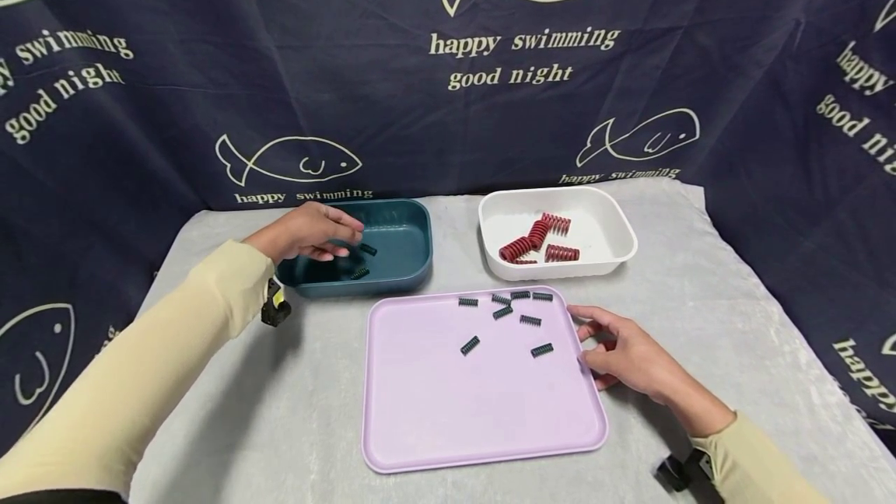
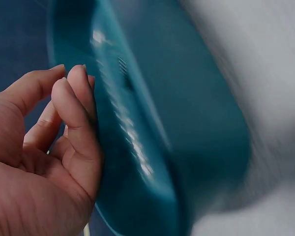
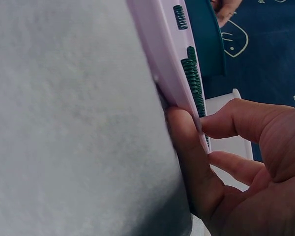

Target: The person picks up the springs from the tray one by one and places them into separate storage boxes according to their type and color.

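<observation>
My left hand is over the teal container, its fingers loosely bent. Nothing shows between the fingertips in the left wrist view. Just below them is a small dark green spring; whether it lies on the bottom or is in the air, I cannot tell. Another dark spring lies inside near the front wall. At the right, my right hand grips the edge of the lilac tray, one finger underneath and others at the rim in the right wrist view. Several small dark green springs lie on the tray's far half.
A white container behind the tray holds several larger red springs. Grey cloth covers the table. Dark blue fabric with fish prints hangs behind and at both sides.
</observation>
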`<state>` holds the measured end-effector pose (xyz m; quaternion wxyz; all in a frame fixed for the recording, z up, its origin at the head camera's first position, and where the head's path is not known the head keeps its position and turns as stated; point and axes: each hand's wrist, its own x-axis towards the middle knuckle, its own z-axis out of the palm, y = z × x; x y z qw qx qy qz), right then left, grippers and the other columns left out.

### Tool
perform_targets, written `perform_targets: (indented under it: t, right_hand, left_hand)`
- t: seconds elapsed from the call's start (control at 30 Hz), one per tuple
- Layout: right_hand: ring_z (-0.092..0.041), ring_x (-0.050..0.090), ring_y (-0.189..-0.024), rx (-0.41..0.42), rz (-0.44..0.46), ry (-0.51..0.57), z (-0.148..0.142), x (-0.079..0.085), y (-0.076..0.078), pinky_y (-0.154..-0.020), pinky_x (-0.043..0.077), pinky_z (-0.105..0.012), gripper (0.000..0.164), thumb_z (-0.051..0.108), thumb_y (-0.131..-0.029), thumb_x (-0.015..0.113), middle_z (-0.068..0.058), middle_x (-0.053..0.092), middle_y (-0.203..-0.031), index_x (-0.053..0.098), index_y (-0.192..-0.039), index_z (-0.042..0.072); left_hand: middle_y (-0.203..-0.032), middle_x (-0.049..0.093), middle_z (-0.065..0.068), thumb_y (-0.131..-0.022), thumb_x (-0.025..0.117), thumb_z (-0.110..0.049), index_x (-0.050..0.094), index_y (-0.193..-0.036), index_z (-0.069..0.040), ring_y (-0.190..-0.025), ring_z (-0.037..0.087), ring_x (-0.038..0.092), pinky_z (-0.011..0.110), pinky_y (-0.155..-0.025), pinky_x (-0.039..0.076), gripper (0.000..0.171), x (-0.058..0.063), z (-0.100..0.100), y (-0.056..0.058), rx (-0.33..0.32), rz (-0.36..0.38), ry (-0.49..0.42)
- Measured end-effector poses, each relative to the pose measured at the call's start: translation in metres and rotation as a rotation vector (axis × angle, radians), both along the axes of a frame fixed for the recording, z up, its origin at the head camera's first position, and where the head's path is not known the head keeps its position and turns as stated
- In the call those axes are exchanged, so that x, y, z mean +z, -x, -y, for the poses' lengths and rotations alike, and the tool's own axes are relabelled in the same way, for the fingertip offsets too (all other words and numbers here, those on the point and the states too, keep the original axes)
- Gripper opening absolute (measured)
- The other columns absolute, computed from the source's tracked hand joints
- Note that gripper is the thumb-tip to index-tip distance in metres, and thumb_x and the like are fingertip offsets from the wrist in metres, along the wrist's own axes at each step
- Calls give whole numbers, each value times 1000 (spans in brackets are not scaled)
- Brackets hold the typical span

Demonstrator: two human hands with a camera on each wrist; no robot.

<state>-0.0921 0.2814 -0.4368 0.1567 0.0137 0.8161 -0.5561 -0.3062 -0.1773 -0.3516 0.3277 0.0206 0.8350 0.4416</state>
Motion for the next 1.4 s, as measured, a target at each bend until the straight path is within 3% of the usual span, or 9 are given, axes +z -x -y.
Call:
perform_targets:
  t: [0.27, 0.43, 0.67, 0.83, 1.03, 1.2, 1.4]
  right_hand:
    - [-23, 60, -77, -2, -1, -4, 1, 0, 0, -53, 61, -43, 77, -11, -83, 67, -23, 55, -118, 42, -154, 2]
    - [-23, 61, -77, -1, -8, -4, 1, 1, 0, -53, 61, -43, 77, -11, -83, 67, -24, 55, -118, 42, -155, 2]
    - [-23, 60, -78, 0, -1, -9, 1, 0, 2, -53, 61, -42, 77, -10, -83, 67, -23, 55, -118, 41, -155, 2]
    - [-24, 60, -78, 3, 3, -7, 0, -1, 2, -53, 60, -42, 77, -11, -83, 67, -23, 55, -118, 41, -155, 1]
    - [-23, 61, -76, 11, -11, -7, 0, -1, 1, -52, 60, -42, 77, -10, -83, 67, -23, 56, -118, 41, -155, 1]
    - [-23, 61, -75, 19, -24, -11, 0, -1, 0, -52, 60, -42, 76, -10, -83, 67, -23, 57, -116, 42, -154, 1]
    - [-24, 62, -75, 18, -26, -29, 0, -1, -1, -53, 61, -43, 75, -10, -83, 66, -24, 57, -115, 43, -153, 2]
  left_hand:
    - [-136, 65, 8, -98, 74, -26, 65, -140, -14, -107, 29, 69, 25, -67, 56, 45, 22, -29, -26, -60, -19, -173]
    - [-126, 70, 6, -95, 77, -23, 68, -136, -12, -103, 30, 71, 30, -67, 57, 43, 23, -55, -51, -102, -34, -256]
    - [-109, 73, 4, -92, 79, -16, 75, -126, -13, -97, 35, 72, 31, -60, 59, 35, 3, -84, -81, -119, -58, -312]
    - [-105, 75, 5, -92, 79, -15, 75, -124, -11, -100, 41, 72, 33, -60, 61, 33, -17, -99, -95, -110, -92, -339]
    - [-108, 75, 5, -92, 79, -13, 73, -126, -6, -93, 35, 74, 32, -57, 60, 36, -42, -116, -101, -82, -105, -359]
    - [-113, 74, 4, -90, 80, -12, 76, -123, -8, -83, 24, 73, 35, -55, 61, 33, -62, -130, -105, -113, -138, -328]
    - [-112, 75, 3, -89, 81, -9, 78, -119, -11, -74, 17, 68, 34, -53, 60, 30, -75, -142, -107, -100, -218, -274]
